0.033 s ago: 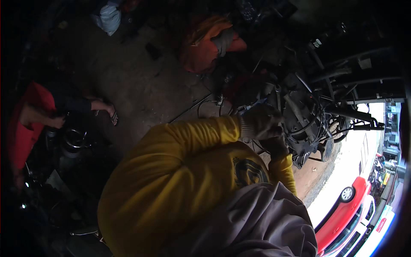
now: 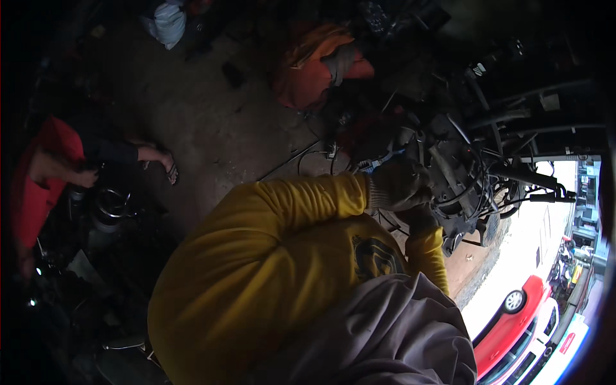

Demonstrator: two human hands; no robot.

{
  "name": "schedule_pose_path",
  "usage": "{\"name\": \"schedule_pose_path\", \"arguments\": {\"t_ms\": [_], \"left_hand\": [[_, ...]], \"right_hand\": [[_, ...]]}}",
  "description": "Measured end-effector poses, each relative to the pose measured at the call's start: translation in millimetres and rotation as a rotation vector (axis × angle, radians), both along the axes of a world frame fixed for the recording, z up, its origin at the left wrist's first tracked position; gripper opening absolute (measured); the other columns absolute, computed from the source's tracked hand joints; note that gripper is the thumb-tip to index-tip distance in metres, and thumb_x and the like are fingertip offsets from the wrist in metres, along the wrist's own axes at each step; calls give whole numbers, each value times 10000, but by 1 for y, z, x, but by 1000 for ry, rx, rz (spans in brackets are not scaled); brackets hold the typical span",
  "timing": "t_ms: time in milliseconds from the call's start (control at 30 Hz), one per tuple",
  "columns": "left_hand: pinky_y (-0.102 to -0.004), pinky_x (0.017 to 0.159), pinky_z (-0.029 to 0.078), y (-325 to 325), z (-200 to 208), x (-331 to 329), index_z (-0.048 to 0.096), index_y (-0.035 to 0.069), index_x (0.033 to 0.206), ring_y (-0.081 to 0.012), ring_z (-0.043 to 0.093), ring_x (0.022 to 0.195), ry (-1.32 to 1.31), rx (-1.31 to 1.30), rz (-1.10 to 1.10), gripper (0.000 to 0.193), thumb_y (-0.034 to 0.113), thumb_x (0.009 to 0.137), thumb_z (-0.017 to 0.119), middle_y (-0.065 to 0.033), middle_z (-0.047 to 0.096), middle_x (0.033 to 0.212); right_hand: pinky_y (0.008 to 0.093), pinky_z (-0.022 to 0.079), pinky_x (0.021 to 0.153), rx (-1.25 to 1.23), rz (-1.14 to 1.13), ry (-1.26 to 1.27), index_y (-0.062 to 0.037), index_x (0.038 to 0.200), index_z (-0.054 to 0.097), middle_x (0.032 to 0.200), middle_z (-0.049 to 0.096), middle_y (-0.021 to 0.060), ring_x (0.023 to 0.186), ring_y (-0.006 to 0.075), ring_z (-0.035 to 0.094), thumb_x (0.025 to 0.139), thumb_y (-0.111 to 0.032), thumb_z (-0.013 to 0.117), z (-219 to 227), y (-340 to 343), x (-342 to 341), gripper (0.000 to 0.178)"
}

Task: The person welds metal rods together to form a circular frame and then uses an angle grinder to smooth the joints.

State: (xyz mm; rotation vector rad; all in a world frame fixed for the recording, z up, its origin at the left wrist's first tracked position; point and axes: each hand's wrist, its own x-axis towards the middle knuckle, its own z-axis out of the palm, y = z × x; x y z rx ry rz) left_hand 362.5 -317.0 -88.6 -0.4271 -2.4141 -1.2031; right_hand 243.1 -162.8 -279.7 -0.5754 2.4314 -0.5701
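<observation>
Both my hands wear dark knitted gloves and meet at the near side of a partly stripped motorcycle (image 2: 449, 173) with bare cables and dark body parts. My left hand (image 2: 399, 184) reaches across from the left, its fingers curled in against the machine. Just below it my right hand (image 2: 420, 219) is bent up close to the left one, fingers closed. Whatever they grip is hidden by the gloves and deep shade. Black cables (image 2: 473, 189) loop beside the hands, and a handlebar (image 2: 523, 173) sticks out to the right.
A person in red (image 2: 48, 173) sits at the left, a bare foot (image 2: 170, 168) on the dirt floor, near a dark round container (image 2: 109, 208). Orange-red cloth (image 2: 308, 80) lies at the far side, a white bag (image 2: 168, 25) beyond. Outside, a red car (image 2: 513, 327) is parked at right.
My hands have shifted slightly right and down in the picture, still together at the motorcycle. The view has also moved a little.
</observation>
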Motion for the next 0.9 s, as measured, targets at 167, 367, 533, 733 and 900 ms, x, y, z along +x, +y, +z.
{"name": "schedule_pose_path", "arguments": {"t_ms": [167,367,533,733,900], "left_hand": [[-489,849,527,-36,18,2,715,123,1043,-319,674,1010,233,-148,261,347,440,923,643,-124,695,1020],[-463,926,529,-43,-20,1,725,146,1096,-311,675,1005,31,-163,191,354,436,911,641,-108,703,1089],[-468,916,528,-53,-22,-3,718,137,1084,-306,672,1030,269,-303,390,299,376,931,623,-101,720,1070],[-475,835,542,-110,-75,-3,674,127,1179,-326,702,951,-304,-364,363,304,332,973,584,-125,730,1039],[-519,790,542,-153,-145,61,675,141,1142,-418,694,876,-649,-196,257,240,291,988,570,-210,705,855]], "right_hand": [[353,577,777,-38,187,52,-3,1268,653,1024,752,156,906,212,738,929,-340,706,56,-45,-11,481],[353,576,791,-114,274,117,-2,1274,650,1040,755,159,922,211,740,929,-325,710,127,-74,26,476],[353,576,803,-176,325,155,-2,1279,648,1054,757,161,935,210,741,929,-313,712,182,-91,28,473],[342,566,838,-344,167,-160,-8,1289,642,1065,760,155,960,188,734,948,-223,693,241,-70,61,406],[311,564,818,-331,106,-110,-6,1240,681,1031,765,139,942,178,731,940,-153,668,235,-36,63,335]]}}
